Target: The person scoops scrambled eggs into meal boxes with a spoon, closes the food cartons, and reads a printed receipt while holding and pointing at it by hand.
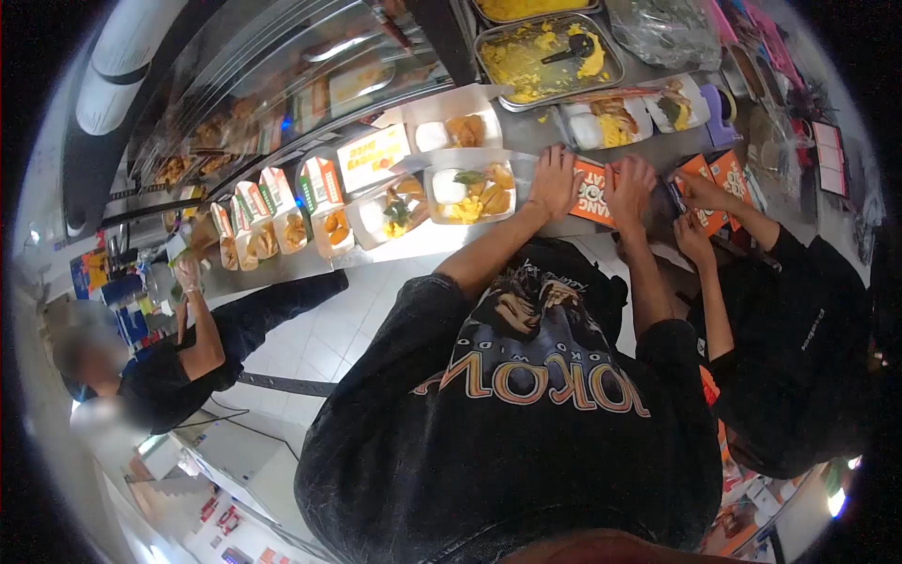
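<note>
A closed orange food box (594, 192) with white and dark lettering lies on the steel counter in front of me. My left hand (554, 179) grips its left side, fingers bent over the edge. At the right side my right hand (631, 183) holds it, with the fingertips curled over the far edge. Just left of my left hand stands an open box (470, 199) with white rice, yellow egg, green leaf and fried pieces. Behind it is another open box (458, 132) with rice and a fried piece. The undersides of both hands are hidden.
A metal tray (550, 80) of yellow food with a dark utensil sits behind. Open food boxes (611, 120) stand before it. Several carton sleeves (324, 207) with fried food line the left. One co-worker (789, 310) handles orange boxes at right; another (178, 348) stands left.
</note>
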The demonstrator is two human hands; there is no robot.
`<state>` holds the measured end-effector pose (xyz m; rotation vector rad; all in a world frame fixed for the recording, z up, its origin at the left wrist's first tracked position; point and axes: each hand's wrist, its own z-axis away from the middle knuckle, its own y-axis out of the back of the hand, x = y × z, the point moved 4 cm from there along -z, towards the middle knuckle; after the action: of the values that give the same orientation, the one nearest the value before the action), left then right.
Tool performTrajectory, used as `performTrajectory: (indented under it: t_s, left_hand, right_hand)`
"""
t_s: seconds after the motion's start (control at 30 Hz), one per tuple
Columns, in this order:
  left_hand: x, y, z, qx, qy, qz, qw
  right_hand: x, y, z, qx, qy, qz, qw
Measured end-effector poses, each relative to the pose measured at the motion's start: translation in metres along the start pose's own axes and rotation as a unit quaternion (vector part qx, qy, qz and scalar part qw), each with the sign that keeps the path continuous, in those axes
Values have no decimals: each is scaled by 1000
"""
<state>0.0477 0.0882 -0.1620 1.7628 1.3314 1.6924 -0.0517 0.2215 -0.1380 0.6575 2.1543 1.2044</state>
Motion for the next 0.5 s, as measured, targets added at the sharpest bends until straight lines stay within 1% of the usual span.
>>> performTrajectory:
  t_s: [0.07,0.1,0.13,0.17,0.2,0.27,0.3,0.33,0.37,0.4,0.43,0.5]
  left_hand:
    - [11,13,-2,-3,-13,-12,1000]
    - [21,27,2,-24,-46,29,998]
    - [35,60,5,13,-67,9,998]
    - [45,94,11,45,-89,-11,995]
    - [47,126,13,77,-115,-31,990]
    - [14,178,11,97,-20,-65,993]
    - [-4,205,8,67,-5,-113,991]
    - [-25,228,8,37,10,-160,986]
    - [-54,234,13,-86,66,-169,980]
    - [-78,232,22,-204,122,-177,955]
    - [-89,220,36,-223,76,-191,953]
    - [-113,195,72,-265,-11,-219,939]
  right_hand:
    - [-12,5,1,-45,22,-46,998]
    - [-18,7,4,-69,35,-70,995]
    - [-23,9,9,-96,45,-94,990]
    - [-28,2,20,-157,75,-44,984]
    - [-31,5,24,-174,94,-37,980]
    - [-33,17,30,-209,127,-21,969]
    - [-21,12,29,-227,115,-14,967]
    - [-21,19,29,-204,90,20,975]
    - [-23,31,23,-179,67,54,980]
    - [-30,42,14,-151,47,86,984]
    - [-46,57,10,-119,29,80,989]
    - [-60,35,28,-195,23,-56,979]
